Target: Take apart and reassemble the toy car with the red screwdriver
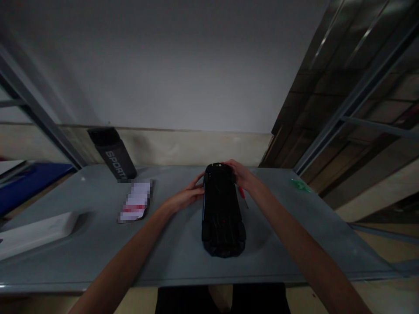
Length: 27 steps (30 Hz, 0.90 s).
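Note:
A black toy car (pixel 222 209) lies upside down at the middle of the grey table (pixel 278 261), its underside facing up. My left hand (pixel 188 196) holds it by the left side near the far end, fingers against its edge. At the far right corner of the car, my right hand (pixel 239 173) grips it, with the fingertips curled round the end. A screwdriver with a red handle (pixel 242 192) lies just right of the car, partly hidden by the car and my right hand.
A dark bottle (pixel 114 155) and a blurred-out phone (pixel 135 203) are at the left. A long white object (pixel 36 233) lies at the far left. Green material (pixel 301 185) rests near the right edge. Metal posts (pixel 353 96) and a wall border the table.

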Each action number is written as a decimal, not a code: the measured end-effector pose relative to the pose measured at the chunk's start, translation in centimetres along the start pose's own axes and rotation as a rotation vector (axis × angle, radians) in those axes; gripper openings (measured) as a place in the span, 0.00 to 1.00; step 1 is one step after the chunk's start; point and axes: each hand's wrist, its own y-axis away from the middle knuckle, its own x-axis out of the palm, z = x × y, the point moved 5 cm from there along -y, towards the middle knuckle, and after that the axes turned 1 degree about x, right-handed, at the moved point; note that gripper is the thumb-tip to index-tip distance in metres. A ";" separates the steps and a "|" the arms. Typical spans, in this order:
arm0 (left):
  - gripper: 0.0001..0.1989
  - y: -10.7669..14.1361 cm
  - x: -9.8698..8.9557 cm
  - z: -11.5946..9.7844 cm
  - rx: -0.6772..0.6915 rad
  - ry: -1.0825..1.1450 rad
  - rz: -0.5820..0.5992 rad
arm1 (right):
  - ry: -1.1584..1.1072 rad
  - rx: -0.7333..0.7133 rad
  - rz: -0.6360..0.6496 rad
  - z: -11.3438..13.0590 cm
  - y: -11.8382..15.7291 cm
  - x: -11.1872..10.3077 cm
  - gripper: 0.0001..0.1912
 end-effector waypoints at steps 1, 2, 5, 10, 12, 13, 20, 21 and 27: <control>0.50 0.0 0.0 0.0 -0.007 -0.008 -0.006 | -0.010 0.011 0.003 0.0 0.1 0.0 0.19; 0.51 0.1 0.0 0.1 -0.015 -0.016 -0.011 | -0.024 0.022 0.009 0.0 0.2 0.0 0.20; 0.54 0.0 -0.1 0.3 -0.017 -0.037 -0.010 | -0.035 0.032 0.002 -0.1 0.6 0.0 0.20; 0.52 -0.2 -0.4 0.5 0.008 -0.034 -0.012 | 0.067 -0.041 -0.083 0.4 0.9 0.4 0.20; 0.52 -0.2 -0.4 0.5 0.016 -0.032 -0.004 | 0.144 -0.101 -0.165 1.2 1.4 0.8 0.17; 0.52 -0.2 -0.3 0.4 0.021 -0.034 0.002 | 0.177 -0.133 -0.208 1.6 1.9 1.2 0.17; 0.51 -0.3 -1.0 0.9 0.062 -0.120 -0.043 | 0.770 -0.575 -0.111 4.3 9.6 9.1 0.28; 0.49 -0.4 -1.0 1.0 0.075 -0.128 -0.049 | 0.810 -0.596 -0.079 4.2 10.4 9.9 0.31; 0.49 -0.2 -0.9 0.8 0.069 -0.157 -0.055 | 0.845 -0.590 -0.033 3.5 11.0 9.8 0.42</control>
